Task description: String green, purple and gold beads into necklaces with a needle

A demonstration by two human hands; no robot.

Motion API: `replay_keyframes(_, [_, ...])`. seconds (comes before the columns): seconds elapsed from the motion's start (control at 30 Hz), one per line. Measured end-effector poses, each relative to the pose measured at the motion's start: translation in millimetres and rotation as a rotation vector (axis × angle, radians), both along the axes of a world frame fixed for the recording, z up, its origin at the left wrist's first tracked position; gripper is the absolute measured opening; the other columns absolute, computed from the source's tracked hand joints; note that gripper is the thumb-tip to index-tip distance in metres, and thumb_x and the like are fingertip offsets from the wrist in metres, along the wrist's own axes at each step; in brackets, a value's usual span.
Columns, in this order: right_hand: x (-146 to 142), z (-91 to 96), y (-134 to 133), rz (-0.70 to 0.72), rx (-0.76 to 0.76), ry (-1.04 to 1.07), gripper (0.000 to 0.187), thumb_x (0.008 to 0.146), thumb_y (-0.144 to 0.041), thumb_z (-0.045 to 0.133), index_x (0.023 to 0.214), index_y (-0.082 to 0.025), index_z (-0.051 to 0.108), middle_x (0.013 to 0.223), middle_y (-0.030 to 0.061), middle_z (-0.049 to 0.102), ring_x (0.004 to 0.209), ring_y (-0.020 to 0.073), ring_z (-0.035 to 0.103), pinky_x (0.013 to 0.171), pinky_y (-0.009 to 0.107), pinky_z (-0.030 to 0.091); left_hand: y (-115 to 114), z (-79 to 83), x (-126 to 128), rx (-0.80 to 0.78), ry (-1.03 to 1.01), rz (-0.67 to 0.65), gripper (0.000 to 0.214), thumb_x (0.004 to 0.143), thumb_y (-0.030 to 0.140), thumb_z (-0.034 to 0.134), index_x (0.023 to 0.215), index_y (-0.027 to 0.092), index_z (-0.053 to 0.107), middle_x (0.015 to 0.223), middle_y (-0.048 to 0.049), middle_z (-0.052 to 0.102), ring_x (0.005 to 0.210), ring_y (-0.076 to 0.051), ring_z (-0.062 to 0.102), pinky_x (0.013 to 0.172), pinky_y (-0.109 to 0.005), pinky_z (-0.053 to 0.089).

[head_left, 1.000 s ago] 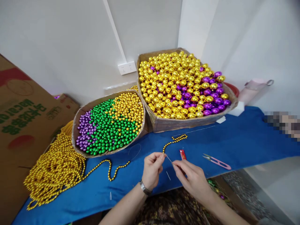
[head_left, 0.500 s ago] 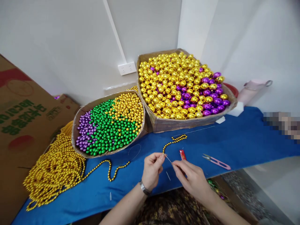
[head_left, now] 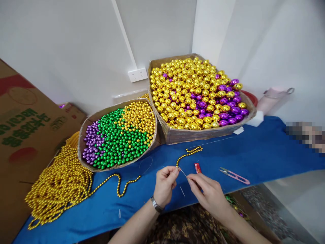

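My left hand (head_left: pixel 164 184) is pinched shut at the end of a short string of small gold beads (head_left: pixel 189 153) that lies on the blue cloth (head_left: pixel 254 156). My right hand (head_left: pixel 208 193) is pinched on a thin needle (head_left: pixel 183 172) whose tip points at the left fingertips. Both hands hover close together near the table's front edge. A second, loose needle (head_left: pixel 182 190) lies on the cloth just below them. A watch sits on my left wrist.
A red lighter (head_left: pixel 197 167) and pink snips (head_left: pixel 235 175) lie right of the hands. A cardboard tray of small purple, green and gold beads (head_left: pixel 119 134) and a box of bigger gold and purple beads (head_left: pixel 195 95) stand behind. Gold bead strands (head_left: pixel 58 183) pile at the left by a carton (head_left: pixel 22 135).
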State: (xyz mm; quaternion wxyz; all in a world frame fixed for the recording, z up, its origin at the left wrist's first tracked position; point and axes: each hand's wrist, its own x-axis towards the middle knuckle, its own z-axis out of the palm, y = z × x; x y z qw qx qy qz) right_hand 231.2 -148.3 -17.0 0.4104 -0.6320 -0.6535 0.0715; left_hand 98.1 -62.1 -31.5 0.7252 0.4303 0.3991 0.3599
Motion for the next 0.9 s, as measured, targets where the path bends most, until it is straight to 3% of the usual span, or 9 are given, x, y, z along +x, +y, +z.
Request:
replay_keyframes(0.63, [0.4, 0.5, -0.4, 0.002, -0.002, -0.007, 0.019, 0.093, -0.023, 0.042, 0.089, -0.021, 0.06, 0.074, 0.0025, 0.064, 0.065, 0.0133, 0.062, 0.061, 0.023, 0.048, -0.5, -0.6, 0.2, -0.028, -0.024, 0.001, 0.033, 0.063, 0.041, 0.075, 0.076, 0.011, 0.068, 0.044, 0.0082, 0.038, 0.038, -0.001, 0.022, 0.038, -0.017, 0.016])
replay_keyframes(0.9, [1.4, -2.5, -0.8, 0.021, -0.018, 0.007, 0.018, 0.093, -0.023, 0.042, 0.091, -0.021, 0.059, 0.076, 0.0026, 0.065, 0.067, 0.0137, 0.062, 0.063, 0.024, 0.047, -0.2, -1.8, -1.1, 0.044, -0.007, 0.0, 0.03, 0.067, 0.039, 0.073, 0.077, 0.011, 0.068, 0.044, 0.0078, 0.037, 0.039, -0.002, 0.024, 0.038, -0.017, 0.017])
